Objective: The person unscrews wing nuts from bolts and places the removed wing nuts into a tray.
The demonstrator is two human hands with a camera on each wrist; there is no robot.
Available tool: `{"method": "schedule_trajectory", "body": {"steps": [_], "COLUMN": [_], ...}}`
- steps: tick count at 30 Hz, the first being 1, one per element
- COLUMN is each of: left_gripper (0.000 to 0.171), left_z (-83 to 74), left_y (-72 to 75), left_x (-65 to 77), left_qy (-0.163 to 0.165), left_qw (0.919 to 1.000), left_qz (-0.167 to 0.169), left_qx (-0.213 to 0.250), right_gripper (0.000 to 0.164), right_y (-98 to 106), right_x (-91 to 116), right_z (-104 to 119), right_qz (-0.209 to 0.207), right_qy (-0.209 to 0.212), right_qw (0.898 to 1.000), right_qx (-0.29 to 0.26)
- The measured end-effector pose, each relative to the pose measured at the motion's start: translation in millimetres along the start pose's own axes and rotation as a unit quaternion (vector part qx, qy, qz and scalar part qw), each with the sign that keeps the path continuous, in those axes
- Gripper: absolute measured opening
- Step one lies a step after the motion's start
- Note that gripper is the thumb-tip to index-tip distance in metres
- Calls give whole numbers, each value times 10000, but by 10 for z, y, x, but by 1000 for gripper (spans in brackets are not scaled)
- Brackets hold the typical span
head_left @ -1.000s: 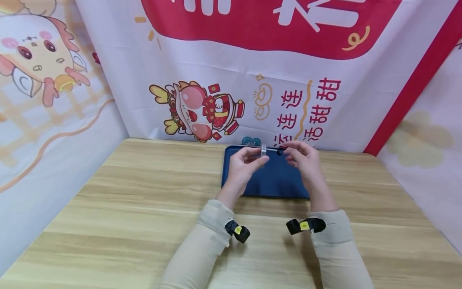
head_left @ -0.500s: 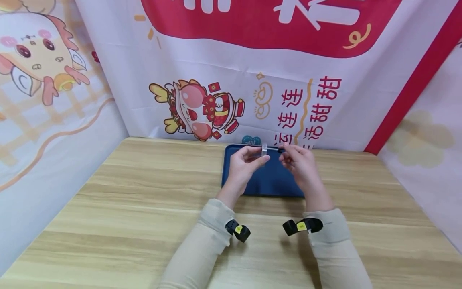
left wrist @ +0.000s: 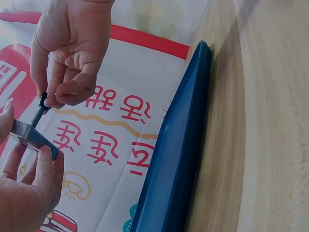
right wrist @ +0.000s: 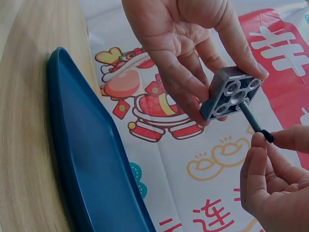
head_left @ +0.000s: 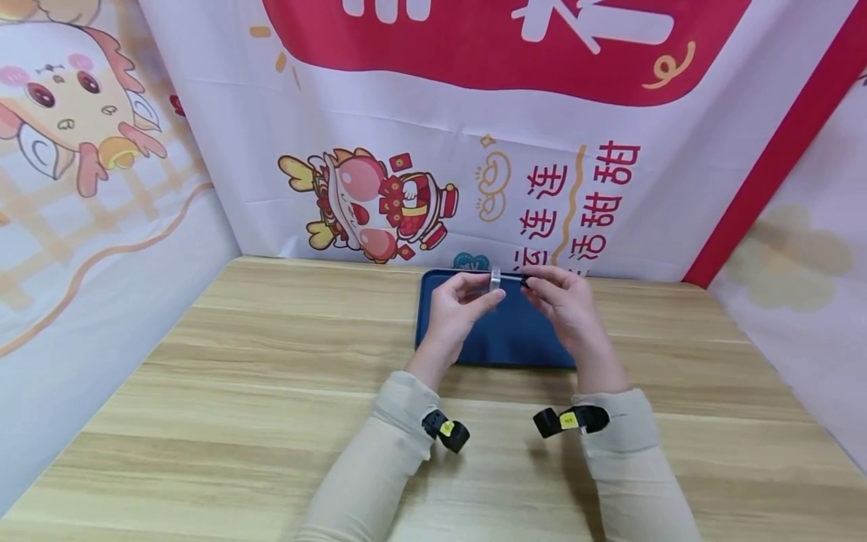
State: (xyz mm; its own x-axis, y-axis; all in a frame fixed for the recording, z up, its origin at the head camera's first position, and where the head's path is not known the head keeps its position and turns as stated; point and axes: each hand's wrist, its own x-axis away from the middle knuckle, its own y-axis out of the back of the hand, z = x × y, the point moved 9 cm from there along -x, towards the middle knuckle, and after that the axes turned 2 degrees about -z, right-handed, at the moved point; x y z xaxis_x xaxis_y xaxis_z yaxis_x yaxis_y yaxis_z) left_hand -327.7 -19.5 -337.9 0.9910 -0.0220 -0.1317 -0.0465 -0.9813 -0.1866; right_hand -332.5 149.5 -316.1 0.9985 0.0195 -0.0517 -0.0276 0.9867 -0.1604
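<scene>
My left hand (head_left: 450, 312) holds a small square metal block (right wrist: 232, 94) by its edges, between thumb and fingers. Several round recesses show on the face of the block in the right wrist view. A threaded bolt (right wrist: 250, 116) stands out from that face near its middle, its far end hidden in the block. My right hand (head_left: 572, 309) pinches the bolt's small black head (right wrist: 266, 136) between thumb and index finger. Both hands are raised over a blue tray (head_left: 515, 350); in the left wrist view the bolt (left wrist: 37, 116) slants up from the block toward the right fingertips.
Below the hands, the shallow tray lies on a wood-grain table (head_left: 284, 361) near its back edge. A printed cloth (head_left: 406, 105) with red lettering and cartoon figures hangs right behind it. Black straps with small cameras (head_left: 452, 433) sit on both wrists.
The right hand's fingers first come loose from the bolt's head, then close in and shift about on it. The left hand and the block stay nearly still.
</scene>
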Motion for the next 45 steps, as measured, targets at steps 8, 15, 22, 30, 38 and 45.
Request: {"method": "schedule_trajectory", "body": {"steps": [8, 15, 22, 30, 38, 45], "left_gripper": [33, 34, 34, 34, 35, 34], "left_z": [-27, -29, -31, -16, -22, -26], "left_y": [20, 21, 15, 19, 14, -4], "left_x": [-8, 1, 8, 2, 10, 16], "left_qy": [13, 61, 42, 79, 58, -3], "left_qw": [10000, 10000, 9999, 9999, 9999, 10000], "left_qz": [-26, -31, -21, -45, -9, 21], "left_qx": [36, 63, 111, 123, 83, 52], "right_gripper": [30, 29, 25, 17, 22, 28], "right_y": [-26, -12, 1, 143, 108, 42], "right_x": [-7, 10, 30, 25, 53, 48], "right_z": [126, 147, 164, 93, 12, -20], "right_qz": [-25, -261, -417, -1012, -713, -416], "right_qy": [817, 1035, 1098, 309, -321, -447], "right_qw": [9910, 9789, 9757, 9884, 9947, 9972], "right_qx": [1056, 1740, 1851, 1090, 674, 438]}}
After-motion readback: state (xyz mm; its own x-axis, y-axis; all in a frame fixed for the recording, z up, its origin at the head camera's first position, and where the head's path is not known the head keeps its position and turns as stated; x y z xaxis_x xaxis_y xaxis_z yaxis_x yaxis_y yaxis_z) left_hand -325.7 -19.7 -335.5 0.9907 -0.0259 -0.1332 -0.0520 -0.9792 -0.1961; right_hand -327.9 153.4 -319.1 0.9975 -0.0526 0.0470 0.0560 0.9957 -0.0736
